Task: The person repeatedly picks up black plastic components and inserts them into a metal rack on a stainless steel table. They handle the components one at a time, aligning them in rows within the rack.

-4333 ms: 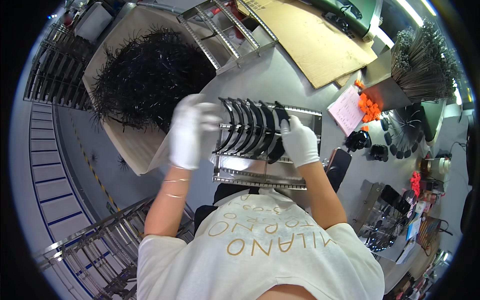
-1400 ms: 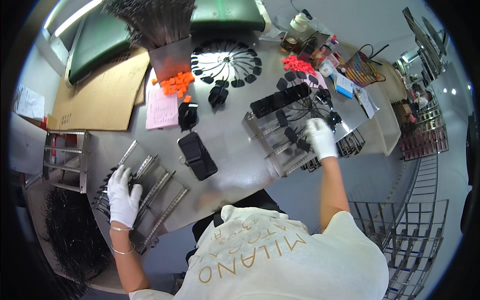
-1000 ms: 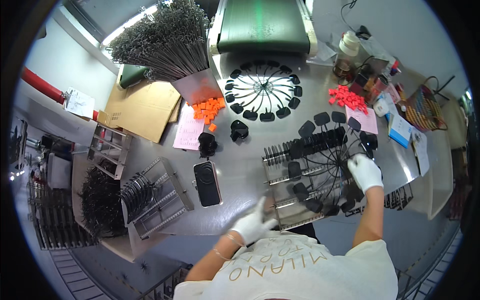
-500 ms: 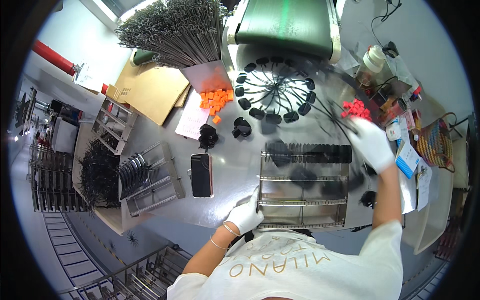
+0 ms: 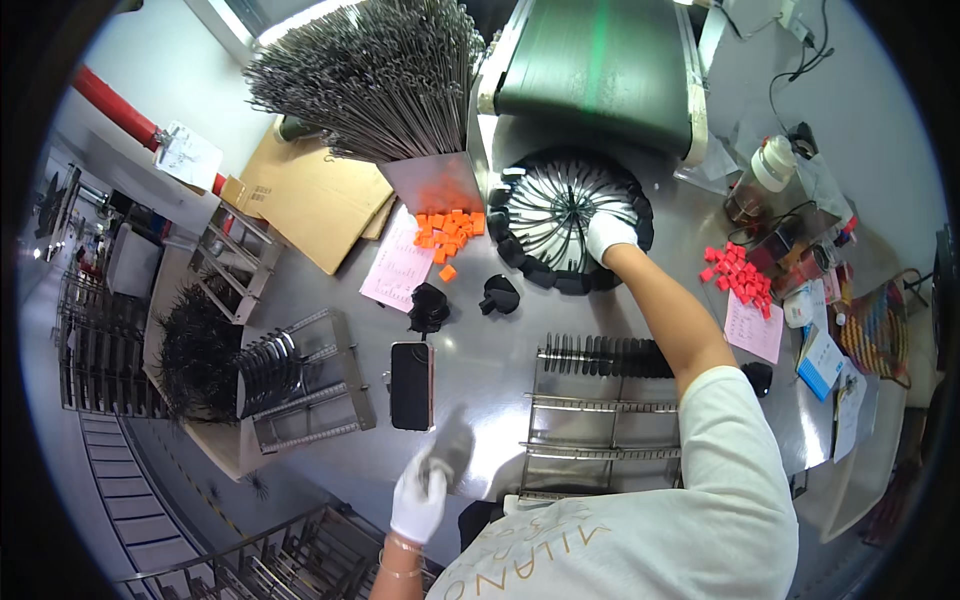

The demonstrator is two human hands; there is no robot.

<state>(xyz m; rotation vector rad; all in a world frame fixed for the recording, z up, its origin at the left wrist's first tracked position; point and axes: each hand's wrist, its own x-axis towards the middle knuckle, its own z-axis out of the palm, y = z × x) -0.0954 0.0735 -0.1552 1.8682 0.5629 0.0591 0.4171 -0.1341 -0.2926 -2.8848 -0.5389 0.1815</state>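
My gloved right hand (image 5: 608, 235) reaches over the round arrangement of thin black stems with flat black heads (image 5: 545, 272). Its fingers look drawn together on the stems near the middle, though what they grip is hidden. My gloved left hand (image 5: 420, 490) is above the near table edge, below the phone (image 5: 412, 385). Its fingers are loosely bent and apart, holding nothing visible. A metal slotted rack (image 5: 570, 403) stands in front of me, a row of black pieces (image 5: 590, 354) along its far bar; my right arm and shoulder cover its right side.
Orange blocks (image 5: 450, 232) and red blocks (image 5: 737, 275) lie in piles on pink notes. Black pieces (image 5: 428, 308) sit left of centre. A metal box of wire rods (image 5: 430, 180) and a green conveyor (image 5: 600, 70) stand behind. At left is another rack (image 5: 310, 385); a bottle (image 5: 765, 170) stands right.
My right hand has swung left from beside the red blocks to the round arrangement, which looks fuller. My left hand has let go of the rack and moved left. The view has shifted.
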